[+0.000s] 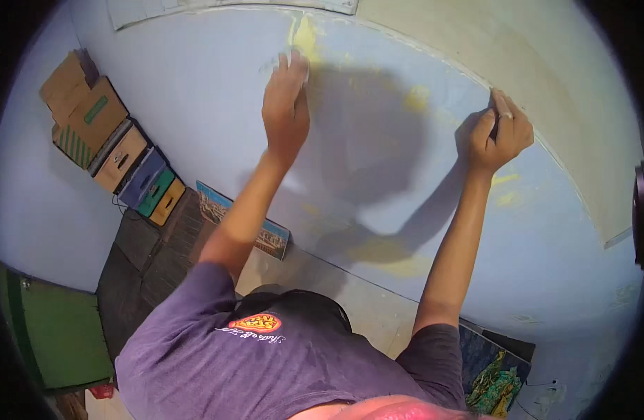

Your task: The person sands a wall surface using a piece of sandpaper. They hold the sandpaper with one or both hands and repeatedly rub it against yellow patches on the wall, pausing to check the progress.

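Observation:
Both arms reach up to a pale blue wall [196, 91] with yellow patches. My left hand [287, 105] is raised against it, fingers bent, beside a yellow patch [306, 35]. A thin whitish thing shows at its fingertips, too indistinct to name. My right hand [502, 133], with a ring on one finger, is closed at the lower edge of a large beige panel [560, 105]. Its fingertips touch that edge; whether anything is pinched in them is hidden.
At left, a cardboard box [91, 112] tops a stack of coloured drawers [143, 178]. A picture panel [269, 238] leans against the wall's foot. A green cabinet [59, 336] stands lower left. A dark object with patterned cloth [493, 385] is lower right; a dark round object [640, 213] is at far right.

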A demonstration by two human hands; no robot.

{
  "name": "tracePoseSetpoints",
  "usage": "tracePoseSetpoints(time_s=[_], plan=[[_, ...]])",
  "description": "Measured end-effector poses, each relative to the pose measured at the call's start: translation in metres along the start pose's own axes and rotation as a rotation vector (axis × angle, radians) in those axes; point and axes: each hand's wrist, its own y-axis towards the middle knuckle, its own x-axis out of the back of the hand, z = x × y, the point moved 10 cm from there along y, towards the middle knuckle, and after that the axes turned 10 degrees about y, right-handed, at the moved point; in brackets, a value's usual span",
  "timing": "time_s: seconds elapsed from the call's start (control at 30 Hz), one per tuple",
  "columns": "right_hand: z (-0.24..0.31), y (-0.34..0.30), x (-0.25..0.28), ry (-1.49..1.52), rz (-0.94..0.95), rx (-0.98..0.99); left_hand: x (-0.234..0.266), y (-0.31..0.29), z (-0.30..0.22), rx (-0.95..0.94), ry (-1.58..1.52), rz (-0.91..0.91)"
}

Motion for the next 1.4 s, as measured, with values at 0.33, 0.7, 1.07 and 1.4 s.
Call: tracePoseSetpoints(time_s=[0.33, 0.7, 1.07, 1.4], plan=[[0.004, 0.001, 0.000, -0.041, -0.011, 0.001, -0.051, -0.063, 0.001, 0.017, 0.090, 0.114], [0.001, 0.002, 0.000, 0.002, -0.033, 0.007, -0.017, -0.186, 0.022, 0.130, 0.037, 0.415], [-0.002, -0.004, -0.003, 0.008, -0.045, -0.023, -0.040, 0.021, -0.022, -0.067, -0.013, -0.014], [0.000, -0.004, 0.003, -0.022, -0.060, 0.066, -0.056, -0.157, -0.009, -0.048, -0.005, 0.390]])
